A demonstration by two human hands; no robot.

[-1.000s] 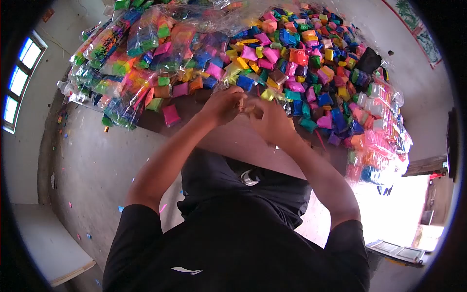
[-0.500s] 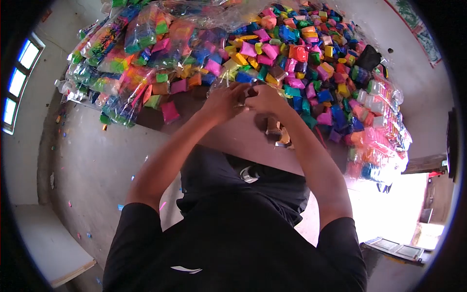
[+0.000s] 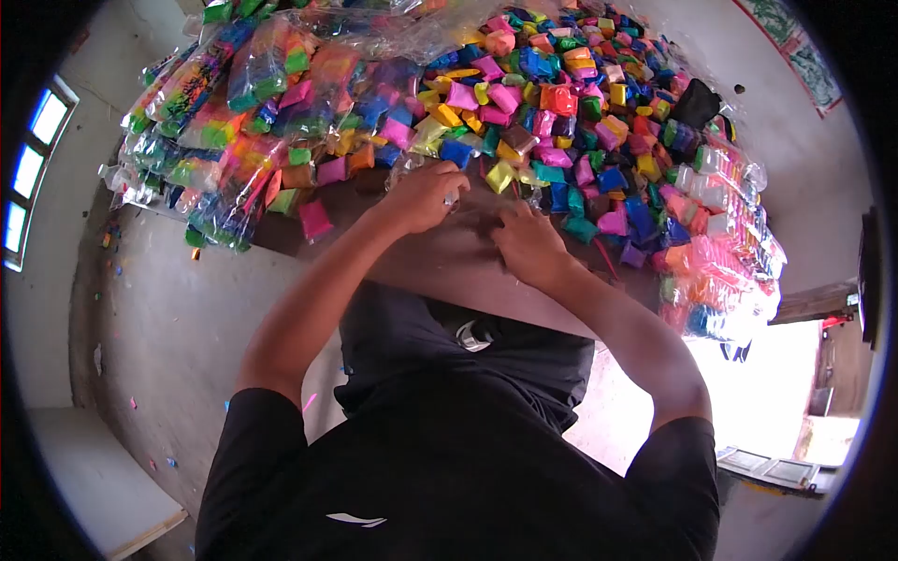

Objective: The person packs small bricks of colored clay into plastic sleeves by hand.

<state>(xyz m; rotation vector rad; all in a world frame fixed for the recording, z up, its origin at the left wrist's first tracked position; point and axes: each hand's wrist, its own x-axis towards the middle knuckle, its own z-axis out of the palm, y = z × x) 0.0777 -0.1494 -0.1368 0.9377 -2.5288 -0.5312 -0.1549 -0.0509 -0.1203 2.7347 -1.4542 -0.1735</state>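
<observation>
My left hand [image 3: 430,198] is closed round a crumpled clear plastic bag [image 3: 404,172], its fingers curled near the table's middle. To its right, my right hand [image 3: 528,238] rests low over the brown tabletop [image 3: 440,266], fingers bent; whether anything is under them is hidden. A yellow packet [image 3: 500,176] and a blue packet [image 3: 456,152] lie just beyond the hands. Past them spreads a large heap of small colourful wrapped packets [image 3: 561,100].
Clear bags filled with coloured packets [image 3: 271,70] cover the table's left part. More packed bags [image 3: 725,243] lie at its right end, near a black bag [image 3: 696,103]. The table's front edge [image 3: 486,309] runs close to my lap.
My hands have moved apart; my right hand has come down and nearer to me. The brown pieces beside my right wrist no longer show. The whole view has shifted slightly.
</observation>
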